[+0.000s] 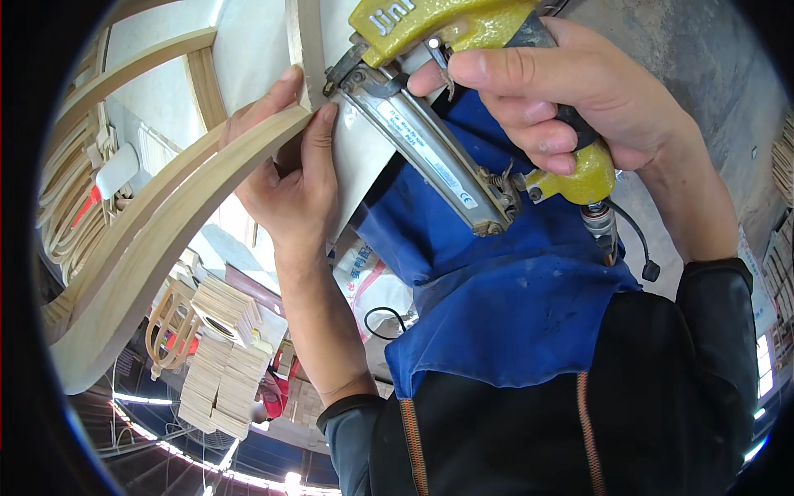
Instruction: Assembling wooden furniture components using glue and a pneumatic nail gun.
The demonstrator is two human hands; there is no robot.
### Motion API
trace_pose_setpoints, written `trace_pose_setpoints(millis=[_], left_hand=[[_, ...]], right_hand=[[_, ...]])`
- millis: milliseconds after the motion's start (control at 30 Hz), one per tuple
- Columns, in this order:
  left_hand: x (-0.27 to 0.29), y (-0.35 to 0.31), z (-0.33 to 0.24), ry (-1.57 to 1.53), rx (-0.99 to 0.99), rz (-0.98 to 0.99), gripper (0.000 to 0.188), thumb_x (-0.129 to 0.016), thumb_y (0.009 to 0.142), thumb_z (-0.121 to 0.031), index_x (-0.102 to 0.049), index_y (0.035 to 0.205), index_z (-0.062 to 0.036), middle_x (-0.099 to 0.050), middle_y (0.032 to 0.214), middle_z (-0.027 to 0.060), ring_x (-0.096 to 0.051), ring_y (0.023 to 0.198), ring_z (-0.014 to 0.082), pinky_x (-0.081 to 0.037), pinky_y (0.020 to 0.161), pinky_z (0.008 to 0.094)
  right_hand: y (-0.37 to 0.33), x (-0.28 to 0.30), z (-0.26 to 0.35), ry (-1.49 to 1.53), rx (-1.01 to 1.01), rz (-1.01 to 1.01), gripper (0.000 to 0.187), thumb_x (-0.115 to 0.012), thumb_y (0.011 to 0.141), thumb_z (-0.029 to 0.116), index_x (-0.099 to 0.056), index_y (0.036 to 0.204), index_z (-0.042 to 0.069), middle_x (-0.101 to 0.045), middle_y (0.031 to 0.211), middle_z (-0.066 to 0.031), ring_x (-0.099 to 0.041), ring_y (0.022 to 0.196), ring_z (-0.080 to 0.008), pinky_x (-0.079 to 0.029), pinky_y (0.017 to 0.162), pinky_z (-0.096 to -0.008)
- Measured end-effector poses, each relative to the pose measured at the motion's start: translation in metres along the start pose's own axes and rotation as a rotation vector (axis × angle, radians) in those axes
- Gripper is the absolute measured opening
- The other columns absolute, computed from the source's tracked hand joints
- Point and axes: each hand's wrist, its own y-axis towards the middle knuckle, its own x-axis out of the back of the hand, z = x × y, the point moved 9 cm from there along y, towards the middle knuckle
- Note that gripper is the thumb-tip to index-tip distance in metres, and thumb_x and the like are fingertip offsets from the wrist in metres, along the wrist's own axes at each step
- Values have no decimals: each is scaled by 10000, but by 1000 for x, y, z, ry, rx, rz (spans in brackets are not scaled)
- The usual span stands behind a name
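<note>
My right hand [579, 91] is wrapped round the black grip of a yellow pneumatic nail gun [463, 33], with a finger near the trigger. Its silver magazine [422, 157] slants down toward my body. The gun's nose meets a joint of pale wood, where an upright wooden piece [304, 50] joins a curved wooden leg [190, 215]. There my left hand [289, 190] is closed round the leg's end, thumb on the near side and fingers on the far side. An air hose fitting [600, 223] hangs below the gun's handle.
A white work surface [252, 66] lies under the wooden frame. Curved wooden parts [66, 207] are piled at the left. Stacked flat wood pieces [219, 384] stand at lower left. A blue apron [513, 314] covers my front. A white printed sack [372, 277] is beside it.
</note>
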Motion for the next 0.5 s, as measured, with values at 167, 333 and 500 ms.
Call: trace_pose_setpoints(millis=[167, 333, 500], left_hand=[[0, 0, 3, -18, 33, -11, 386, -851, 879, -2, -761, 1252, -44, -729, 1086, 76, -645, 920, 156, -541, 804, 263], [0, 2, 1, 18, -26, -21, 393, -862, 855, -13, -773, 1235, -61, -757, 1064, 48, -647, 904, 161, -512, 857, 293], [1, 1, 0, 50, -44, -17, 419, -871, 827, -23, -778, 1232, -80, -774, 1040, 19, -650, 893, 172, -474, 911, 317]], right_hand=[[1, 2, 1, 14, 2, 23, 342, -667, 1104, 272, -620, 1272, -22, -516, 662, 7, -457, 518, -88, -393, 468, -231], [1, 0, 2, 20, 10, 48, 399, -679, 1097, 281, -616, 1333, -34, -525, 667, 0, -468, 524, -97, -404, 474, -239], [-3, -4, 11, -172, 92, -139, 408, -651, 1095, 270, -660, 1293, -86, -434, 556, 66, -419, 396, -27, -374, 377, -162]])
